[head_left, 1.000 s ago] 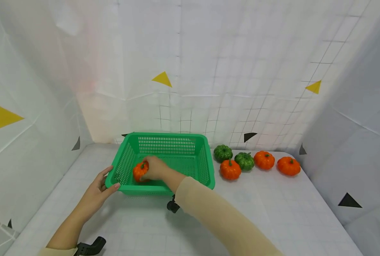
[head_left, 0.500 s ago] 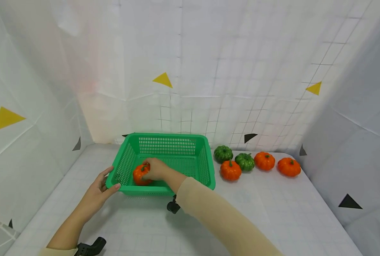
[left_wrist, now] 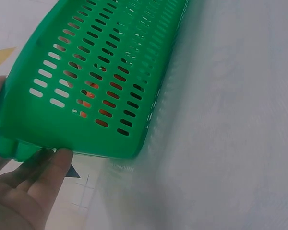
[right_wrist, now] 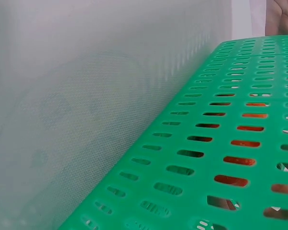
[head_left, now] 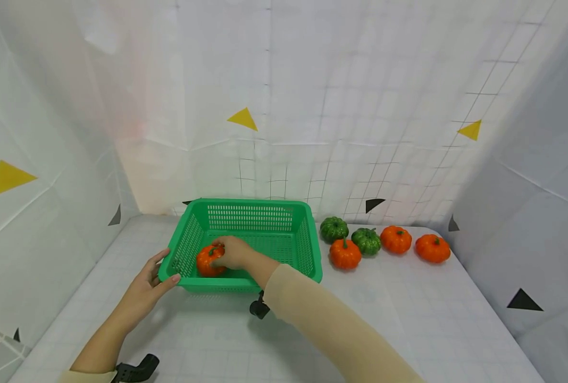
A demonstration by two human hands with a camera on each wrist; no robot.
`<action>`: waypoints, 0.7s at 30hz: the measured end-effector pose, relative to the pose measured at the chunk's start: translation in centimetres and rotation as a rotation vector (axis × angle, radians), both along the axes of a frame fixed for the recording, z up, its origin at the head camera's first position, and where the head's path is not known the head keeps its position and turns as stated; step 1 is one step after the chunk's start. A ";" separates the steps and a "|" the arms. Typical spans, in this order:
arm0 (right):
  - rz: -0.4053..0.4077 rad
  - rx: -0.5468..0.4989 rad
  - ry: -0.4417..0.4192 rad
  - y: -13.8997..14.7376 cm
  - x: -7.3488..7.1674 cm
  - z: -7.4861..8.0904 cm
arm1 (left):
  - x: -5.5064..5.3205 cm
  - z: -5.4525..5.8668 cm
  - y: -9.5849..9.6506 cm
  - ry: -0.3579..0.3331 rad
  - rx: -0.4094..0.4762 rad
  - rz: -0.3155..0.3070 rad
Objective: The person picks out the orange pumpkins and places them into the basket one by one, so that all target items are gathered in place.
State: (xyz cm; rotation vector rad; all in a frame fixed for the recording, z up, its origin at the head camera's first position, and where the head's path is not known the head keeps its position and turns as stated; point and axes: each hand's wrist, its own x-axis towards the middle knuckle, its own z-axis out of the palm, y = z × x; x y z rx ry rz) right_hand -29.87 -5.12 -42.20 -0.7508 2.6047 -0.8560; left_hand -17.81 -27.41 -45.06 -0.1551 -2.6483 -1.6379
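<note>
A green plastic basket (head_left: 250, 282) with slotted walls stands on the white-covered table. My left hand (head_left: 144, 291) grips the basket's near left corner, with the thumb by the front rim and fingers at the left side. Inside the basket, toward the left end, lies a small orange pumpkin (head_left: 206, 261). My right hand (head_left: 234, 252) reaches over the front rim and holds this pumpkin from its right side. Through the slots in the right wrist view, orange parts of the pumpkin (right_wrist: 239, 161) show; the right hand's fingertips are partly hidden.
Right of the basket sit two green pumpkins, one at the back (head_left: 334, 230) and one in the middle (head_left: 366, 242). Three orange pumpkins stand near them: the front one (head_left: 344, 255), another behind (head_left: 396, 240) and the far right one (head_left: 432, 249). White sheeting (head_left: 284, 96) encloses the table.
The right hand and its pumpkin have sunk slightly toward the basket's front since one second ago, and the pumpkin has turned a little. The left hand and basket stay in place.
</note>
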 end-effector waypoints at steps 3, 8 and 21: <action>0.006 -0.015 0.004 0.1 0.0 0.2 | 0.0 0.0 0.0 -0.003 0.003 -0.001; 0.009 -0.011 0.033 0.1 0.0 0.7 | -0.2 -0.1 0.0 -0.013 0.010 0.005; 0.031 0.021 0.107 2.3 1.9 3.4 | -0.2 -0.3 -0.1 -0.011 0.029 0.008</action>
